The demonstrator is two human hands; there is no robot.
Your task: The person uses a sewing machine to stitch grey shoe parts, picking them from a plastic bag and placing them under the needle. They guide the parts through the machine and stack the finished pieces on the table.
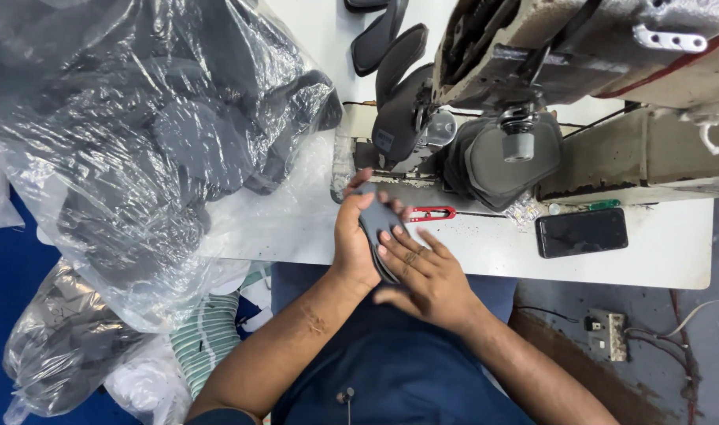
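Two hands, left [354,240] gripping flat grey padded piece [377,223], right [422,275] fingers spread on it

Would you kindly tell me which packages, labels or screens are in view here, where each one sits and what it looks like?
Large clear plastic bag: left on the white table, crinkled, full of dark grey padded pieces.
Smaller clear plastic bag: lower left, by the floor, dark contents.
Black smartphone: flat on the table, right of the hands, rectangular, screen dark.
Small blue-grey label: on a dark piece by the sewing machine.
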